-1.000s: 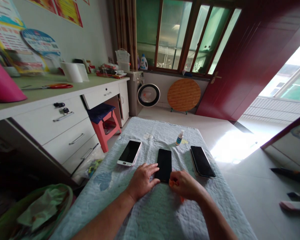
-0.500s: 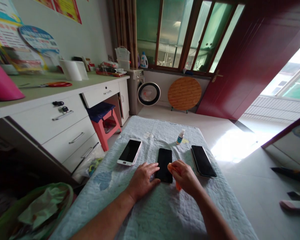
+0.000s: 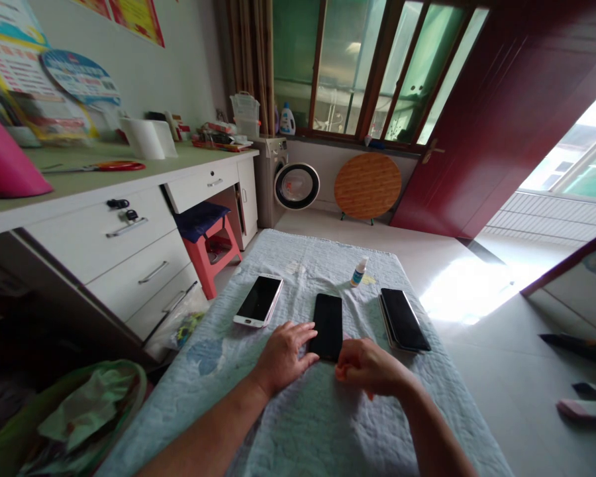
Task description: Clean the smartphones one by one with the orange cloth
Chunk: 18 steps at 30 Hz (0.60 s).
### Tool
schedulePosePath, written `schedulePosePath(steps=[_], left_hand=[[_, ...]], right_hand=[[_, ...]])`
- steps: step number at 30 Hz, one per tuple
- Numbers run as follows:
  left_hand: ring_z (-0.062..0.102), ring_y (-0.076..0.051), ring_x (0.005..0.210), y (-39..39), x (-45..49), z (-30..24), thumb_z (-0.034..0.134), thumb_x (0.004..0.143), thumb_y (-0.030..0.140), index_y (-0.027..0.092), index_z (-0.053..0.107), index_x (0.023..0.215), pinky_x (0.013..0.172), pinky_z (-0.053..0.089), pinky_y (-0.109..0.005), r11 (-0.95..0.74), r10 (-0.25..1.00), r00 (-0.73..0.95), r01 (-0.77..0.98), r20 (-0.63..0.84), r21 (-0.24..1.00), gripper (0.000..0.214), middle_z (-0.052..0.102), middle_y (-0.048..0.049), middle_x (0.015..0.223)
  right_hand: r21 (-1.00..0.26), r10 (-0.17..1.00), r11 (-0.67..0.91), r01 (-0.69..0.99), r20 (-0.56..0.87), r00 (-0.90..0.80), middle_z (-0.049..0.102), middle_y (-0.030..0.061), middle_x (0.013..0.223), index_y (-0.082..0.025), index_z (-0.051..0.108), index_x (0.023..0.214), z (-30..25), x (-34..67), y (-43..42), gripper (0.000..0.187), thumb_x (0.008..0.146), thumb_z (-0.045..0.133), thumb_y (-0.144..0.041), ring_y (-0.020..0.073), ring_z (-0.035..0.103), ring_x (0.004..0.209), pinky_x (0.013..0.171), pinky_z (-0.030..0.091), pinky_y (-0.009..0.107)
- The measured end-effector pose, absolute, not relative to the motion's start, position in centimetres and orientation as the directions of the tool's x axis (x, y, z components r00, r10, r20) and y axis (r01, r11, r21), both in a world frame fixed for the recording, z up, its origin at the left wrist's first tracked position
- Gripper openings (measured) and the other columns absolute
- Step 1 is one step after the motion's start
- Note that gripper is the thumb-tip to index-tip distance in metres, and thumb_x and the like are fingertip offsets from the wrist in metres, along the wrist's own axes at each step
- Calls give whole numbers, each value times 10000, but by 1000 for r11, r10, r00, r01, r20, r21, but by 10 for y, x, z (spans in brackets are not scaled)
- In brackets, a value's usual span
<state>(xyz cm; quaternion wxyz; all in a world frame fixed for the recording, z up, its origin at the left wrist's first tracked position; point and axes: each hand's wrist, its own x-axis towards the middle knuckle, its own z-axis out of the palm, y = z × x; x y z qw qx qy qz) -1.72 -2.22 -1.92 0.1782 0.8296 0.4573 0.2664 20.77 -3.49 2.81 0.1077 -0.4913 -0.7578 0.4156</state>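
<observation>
Three phones lie side by side on a pale blue quilted cloth (image 3: pixel 298 424): a white-framed phone (image 3: pixel 258 301) on the left, a black phone (image 3: pixel 327 325) in the middle and a dark phone (image 3: pixel 404 318) on the right. My left hand (image 3: pixel 283 356) rests flat on the cloth, fingers spread, its fingertips against the near left edge of the middle phone. My right hand (image 3: pixel 370 366) is closed on a small orange cloth just below the middle phone's near end; only a sliver of orange shows.
A small white bottle with a blue cap (image 3: pixel 358 271) stands behind the phones. A desk with drawers (image 3: pixel 109 225) and a red stool (image 3: pixel 206 246) stand to the left. A green bag (image 3: pixel 74 417) sits at lower left. Bright tiled floor lies to the right.
My right hand has drawn back from the middle phone's screen to its near end, with the orange cloth now mostly hidden in the fingers. My left hand has stayed in place.
</observation>
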Motion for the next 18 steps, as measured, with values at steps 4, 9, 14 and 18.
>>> schedulePosePath(steps=[4, 9, 14, 18], left_hand=[[614, -276, 1130, -22, -17, -20, 773, 761, 249, 224, 679, 1146, 1006, 464, -464, -519, 853, 442, 664, 278, 538, 397, 646, -69, 1290], [599, -289, 1166, -21, -18, -18, 760, 774, 254, 213, 675, 1158, 1048, 427, -482, -516, 853, 458, 670, 249, 534, 396, 634, -82, 1306], [596, -289, 1168, -21, -18, -15, 749, 791, 303, 205, 676, 1160, 1025, 450, -455, -520, 850, 468, 666, 243, 535, 389, 633, -85, 1307], [599, -280, 1163, -22, -17, -15, 756, 773, 234, 199, 677, 1154, 1031, 448, -446, -517, 852, 460, 673, 248, 528, 391, 638, -84, 1300]], right_hand=[[-787, 844, -4, 617, -333, -420, 589, -29, 644, -167, 638, 730, 32, 213, -35, 111, 704, 530, -166, 63, 477, 449, 416, 332, 168], [-820, 946, -60, 569, -229, -230, 509, -43, 629, -179, 556, 746, 23, 209, -27, 148, 826, 474, -273, 73, 476, 419, 407, 333, 189], [-690, 975, 213, 692, 106, -195, 563, 14, 780, -176, 593, 765, 13, 198, -26, 163, 872, 500, -256, 124, 569, 685, 640, 421, 233], [-603, 949, 294, 742, 93, -300, 587, 29, 804, -172, 654, 763, 14, 196, -28, 172, 831, 500, -136, 133, 565, 744, 699, 408, 248]])
